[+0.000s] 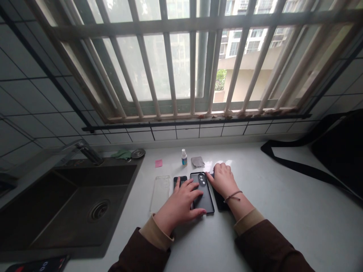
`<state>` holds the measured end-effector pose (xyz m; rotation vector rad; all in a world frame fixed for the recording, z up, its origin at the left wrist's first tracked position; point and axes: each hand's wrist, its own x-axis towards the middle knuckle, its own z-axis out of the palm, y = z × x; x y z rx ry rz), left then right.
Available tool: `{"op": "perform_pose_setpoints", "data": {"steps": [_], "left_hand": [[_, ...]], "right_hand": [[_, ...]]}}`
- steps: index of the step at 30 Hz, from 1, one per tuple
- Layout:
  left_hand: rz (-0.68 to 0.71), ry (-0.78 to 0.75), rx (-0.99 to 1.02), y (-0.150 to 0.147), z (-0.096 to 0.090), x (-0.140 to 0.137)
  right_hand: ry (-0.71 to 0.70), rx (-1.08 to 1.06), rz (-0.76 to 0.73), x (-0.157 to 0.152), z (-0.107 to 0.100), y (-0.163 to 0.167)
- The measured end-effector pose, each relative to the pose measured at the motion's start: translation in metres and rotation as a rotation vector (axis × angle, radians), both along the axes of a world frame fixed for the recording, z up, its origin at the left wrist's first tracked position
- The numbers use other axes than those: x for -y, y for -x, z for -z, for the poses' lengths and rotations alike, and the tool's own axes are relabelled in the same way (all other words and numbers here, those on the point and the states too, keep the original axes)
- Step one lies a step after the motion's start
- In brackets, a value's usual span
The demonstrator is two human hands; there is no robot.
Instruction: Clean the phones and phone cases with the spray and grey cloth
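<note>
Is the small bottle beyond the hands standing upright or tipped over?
Upright: the small bottle stands on the counter, white cap at the top.

One head cam, wide view, above the desk [204, 241], facing forward and down toward the barred window [178, 28]; left hand [183, 202] and right hand [226, 182] near.

My left hand [184, 202] and right hand [226, 181] make two. I count two cases, one clear case [160, 192] and one black case [209, 201]; one bottle [184, 158]; one pink note [158, 163]; one sink [76, 230]; one tap [90, 152]; and probably three phones [183, 179] [222, 203] [39, 265], since my hands partly cover two.
</note>
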<state>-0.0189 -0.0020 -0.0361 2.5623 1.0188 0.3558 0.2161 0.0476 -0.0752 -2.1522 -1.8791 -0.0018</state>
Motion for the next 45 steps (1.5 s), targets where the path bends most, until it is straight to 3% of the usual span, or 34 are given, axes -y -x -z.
{"op": "perform_pose_setpoints", "data": {"steps": [8, 14, 22, 26, 28, 32, 37, 41, 45], "left_hand": [[-0.131, -0.063, 0.218, 0.005, -0.003, -0.013], [-0.253, -0.175, 0.414, 0.010, -0.009, -0.020], [-0.495, -0.312, 0.219, 0.027, -0.008, -0.031], [-0.631, -0.353, 0.148, 0.043, 0.001, -0.042], [-0.667, -0.363, 0.129, 0.047, 0.004, -0.045], [-0.673, -0.380, 0.109, 0.045, 0.007, -0.045], [-0.629, -0.397, 0.137, 0.040, 0.004, -0.043], [-0.611, -0.412, 0.178, 0.039, 0.001, -0.042], [-0.588, -0.461, 0.281, 0.035, -0.003, -0.040]], "right_hand": [[-0.026, -0.016, 0.040, 0.007, -0.011, -0.001], [-0.276, -0.088, -0.024, 0.017, -0.026, -0.006], [-0.355, -0.217, -0.326, 0.019, -0.034, 0.018], [-0.311, -0.244, -0.438, 0.013, -0.054, 0.045], [-0.234, -0.232, -0.411, 0.002, -0.067, 0.058], [-0.191, -0.214, -0.361, -0.032, -0.084, 0.078], [-0.131, -0.195, -0.370, -0.062, -0.079, 0.095], [-0.129, -0.225, -0.408, -0.062, -0.074, 0.097], [-0.176, -0.310, -0.510, -0.040, -0.081, 0.096]]}}
